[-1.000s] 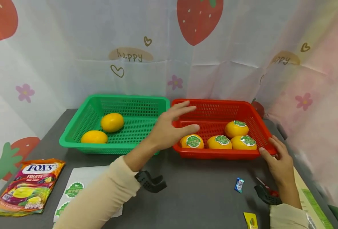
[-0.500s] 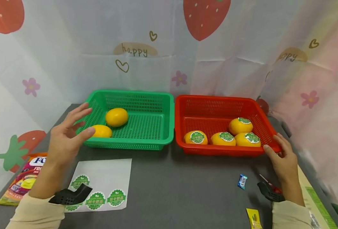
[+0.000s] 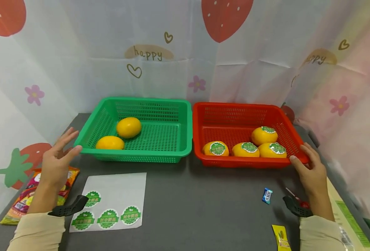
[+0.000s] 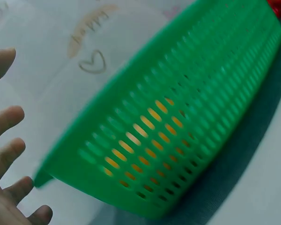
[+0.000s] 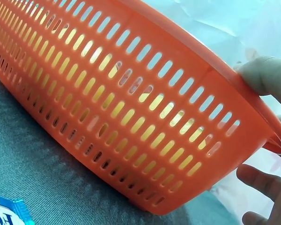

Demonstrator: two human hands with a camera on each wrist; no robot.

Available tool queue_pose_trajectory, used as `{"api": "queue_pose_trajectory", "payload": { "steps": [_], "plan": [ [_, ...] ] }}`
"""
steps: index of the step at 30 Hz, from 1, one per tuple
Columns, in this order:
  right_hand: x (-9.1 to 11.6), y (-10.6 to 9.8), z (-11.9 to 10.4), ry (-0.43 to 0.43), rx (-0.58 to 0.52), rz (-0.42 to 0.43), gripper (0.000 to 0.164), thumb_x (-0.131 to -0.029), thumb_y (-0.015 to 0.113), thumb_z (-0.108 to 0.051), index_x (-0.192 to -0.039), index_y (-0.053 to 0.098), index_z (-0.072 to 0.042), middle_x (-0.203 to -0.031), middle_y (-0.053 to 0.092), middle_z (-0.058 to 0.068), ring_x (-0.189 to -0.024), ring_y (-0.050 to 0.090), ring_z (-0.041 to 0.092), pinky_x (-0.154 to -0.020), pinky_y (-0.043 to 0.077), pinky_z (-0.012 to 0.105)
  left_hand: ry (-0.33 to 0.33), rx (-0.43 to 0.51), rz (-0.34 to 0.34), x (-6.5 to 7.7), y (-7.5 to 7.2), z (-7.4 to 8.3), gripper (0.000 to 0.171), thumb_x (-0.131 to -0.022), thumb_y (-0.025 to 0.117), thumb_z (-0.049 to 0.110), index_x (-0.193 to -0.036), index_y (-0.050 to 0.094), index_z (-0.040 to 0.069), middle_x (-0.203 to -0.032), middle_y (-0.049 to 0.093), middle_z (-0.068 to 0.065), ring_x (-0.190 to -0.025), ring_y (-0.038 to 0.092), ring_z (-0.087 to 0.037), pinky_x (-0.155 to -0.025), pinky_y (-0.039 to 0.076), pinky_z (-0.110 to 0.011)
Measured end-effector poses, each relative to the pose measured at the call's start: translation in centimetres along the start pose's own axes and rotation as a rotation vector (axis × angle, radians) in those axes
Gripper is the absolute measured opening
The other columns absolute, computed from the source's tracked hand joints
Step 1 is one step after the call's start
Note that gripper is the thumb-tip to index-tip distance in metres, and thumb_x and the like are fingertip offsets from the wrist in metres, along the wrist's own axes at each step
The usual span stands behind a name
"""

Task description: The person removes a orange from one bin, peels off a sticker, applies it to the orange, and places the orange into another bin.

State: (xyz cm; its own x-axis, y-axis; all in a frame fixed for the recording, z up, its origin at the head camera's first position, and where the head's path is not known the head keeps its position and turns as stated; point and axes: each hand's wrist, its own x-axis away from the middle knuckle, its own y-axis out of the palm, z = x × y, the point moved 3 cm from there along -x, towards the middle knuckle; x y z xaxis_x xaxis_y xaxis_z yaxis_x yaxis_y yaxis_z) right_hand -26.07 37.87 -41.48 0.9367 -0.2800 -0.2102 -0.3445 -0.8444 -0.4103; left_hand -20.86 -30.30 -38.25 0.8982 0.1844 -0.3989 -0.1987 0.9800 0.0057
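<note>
My left hand (image 3: pixel 54 167) is beside the front left corner of the green basket (image 3: pixel 141 153), its fingers spread and holding nothing. In the left wrist view, those fingers (image 4: pixel 9 154) are close to the basket's corner. Two plain yellow oval fruits (image 3: pixel 129 127) lie in the left part of that basket. My right hand (image 3: pixel 311 170) grips the front right corner of the red basket (image 3: pixel 251 162). The right wrist view has its thumb (image 5: pixel 264 77) on the rim, with fingers below the corner. Several yellow fruits (image 3: pixel 246 150) in the red basket carry green-and-white stickers.
A white sheet of round green stickers (image 3: pixel 116 184) lies in front of the green basket. A candy bag (image 3: pixel 25 205) is partly behind my left arm. A small blue candy (image 3: pixel 267 195), a yellow packet (image 3: pixel 280 237) and a thin red-handled tool (image 3: pixel 302 203) lie at the right.
My left hand has moved left, from between the baskets to the green basket's left corner. My right hand stays at the red basket's corner. The head view has shifted slightly.
</note>
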Motion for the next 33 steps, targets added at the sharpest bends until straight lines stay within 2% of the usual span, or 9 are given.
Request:
{"api": "queue_pose_trajectory", "payload": {
  "steps": [4, 7, 12, 17, 19, 24, 26, 29, 33],
  "plan": [
    [0.0, -0.3, -0.3, -0.020, -0.007, 0.009, 0.061, -0.094, 0.065, -0.024, -0.149, 0.041, -0.017, -0.154, 0.029, -0.005, -0.135, 0.034, 0.023, -0.086, 0.039, 0.010, -0.085, -0.204, -0.047, -0.6, 0.0, -2.2, 0.048, -0.100, 0.054, 0.012, -0.146, 0.044, 0.011, -0.157, 0.023, 0.002, -0.144, 0.011, -0.016, -0.111, 0.017, -0.032],
    [0.1, -0.2, -0.3, -0.031, -0.009, 0.016, 0.060, -0.093, 0.065, -0.023, -0.148, 0.041, -0.015, -0.154, 0.030, -0.004, -0.136, 0.033, 0.022, -0.088, 0.038, 0.010, -0.106, -0.320, -0.049, -1.1, -0.2, -3.3, 0.049, -0.099, 0.056, 0.018, -0.146, 0.043, 0.009, -0.157, 0.024, 0.004, -0.143, 0.014, -0.014, -0.107, 0.021, -0.029],
    [0.4, 0.0, -0.1, -0.028, -0.017, 0.022, 0.060, -0.093, 0.065, -0.023, -0.148, 0.042, -0.015, -0.154, 0.030, -0.004, -0.135, 0.034, 0.023, -0.087, 0.038, 0.010, -0.076, -0.352, 0.003, -1.5, -0.5, -4.3, 0.050, -0.096, 0.061, 0.012, -0.142, 0.046, 0.000, -0.154, 0.030, 0.004, -0.141, 0.021, -0.014, -0.079, 0.035, -0.011],
    [0.7, -0.9, -0.1, -0.014, 0.042, 0.001, 0.061, -0.093, 0.065, -0.026, -0.149, 0.041, -0.016, -0.154, 0.030, -0.005, -0.127, 0.040, 0.022, -0.079, 0.042, 0.008, -0.043, -0.388, 0.027, -1.8, 0.0, -4.9, 0.050, -0.092, 0.066, 0.010, -0.138, 0.049, -0.002, -0.152, 0.035, 0.001, -0.128, 0.038, -0.010, -0.080, 0.039, -0.008],
    [0.6, -1.4, -0.7, -0.027, 0.092, -0.018, 0.063, -0.093, 0.064, -0.029, -0.149, 0.039, -0.015, -0.155, 0.029, -0.003, -0.127, 0.038, 0.022, -0.083, 0.037, 0.007, -0.045, -0.394, 0.033, -1.7, 0.1, -5.0, 0.050, -0.092, 0.066, 0.010, -0.137, 0.051, -0.002, -0.151, 0.036, -0.001, -0.124, 0.039, -0.008, -0.079, 0.039, -0.007],
    [0.1, -2.0, -4.5, -0.065, 0.123, -0.014, 0.064, -0.092, 0.065, -0.030, -0.150, 0.039, -0.019, -0.152, 0.033, 0.005, -0.131, 0.033, 0.032, -0.096, 0.032, 0.026, -0.049, -0.408, 0.074, -1.2, -0.2, -5.2, 0.048, -0.091, 0.068, 0.010, -0.135, 0.054, -0.003, -0.150, 0.039, -0.001, -0.130, 0.034, -0.010, -0.076, 0.035, -0.011],
    [-0.1, -1.6, -6.9, -0.089, 0.099, -0.028, 0.063, -0.092, 0.066, -0.028, -0.149, 0.040, -0.024, -0.151, 0.035, 0.007, -0.128, 0.038, 0.036, -0.095, 0.038, 0.023, -0.041, -0.388, 0.081, -1.2, -0.3, -5.1, 0.047, -0.090, 0.068, 0.008, -0.135, 0.055, -0.002, -0.149, 0.039, -0.002, -0.132, 0.033, -0.011, -0.074, 0.034, -0.013],
    [-0.3, -0.4, -10.9, -0.156, 0.047, -0.098, 0.060, -0.093, 0.065, -0.023, -0.148, 0.041, -0.026, -0.145, 0.040, 0.008, -0.117, 0.048, 0.030, -0.081, 0.048, 0.019, -0.017, -0.363, 0.081, -1.3, -0.3, -5.0, 0.046, -0.090, 0.067, 0.004, -0.135, 0.055, -0.001, -0.149, 0.039, -0.003, -0.132, 0.033, -0.012, -0.071, 0.033, -0.015],
    [-0.5, 2.2, -16.1, -0.289, -0.077, -0.223, 0.056, -0.092, 0.065, -0.014, -0.144, 0.046, -0.018, -0.140, 0.045, 0.005, -0.114, 0.049, 0.020, -0.084, 0.045, 0.015, -0.001, -0.348, 0.082, -1.7, -0.1, -4.9, 0.046, -0.089, 0.066, 0.002, -0.134, 0.056, -0.001, -0.148, 0.040, -0.004, -0.131, 0.034, -0.012, -0.070, 0.033, -0.014]
  ]
}}
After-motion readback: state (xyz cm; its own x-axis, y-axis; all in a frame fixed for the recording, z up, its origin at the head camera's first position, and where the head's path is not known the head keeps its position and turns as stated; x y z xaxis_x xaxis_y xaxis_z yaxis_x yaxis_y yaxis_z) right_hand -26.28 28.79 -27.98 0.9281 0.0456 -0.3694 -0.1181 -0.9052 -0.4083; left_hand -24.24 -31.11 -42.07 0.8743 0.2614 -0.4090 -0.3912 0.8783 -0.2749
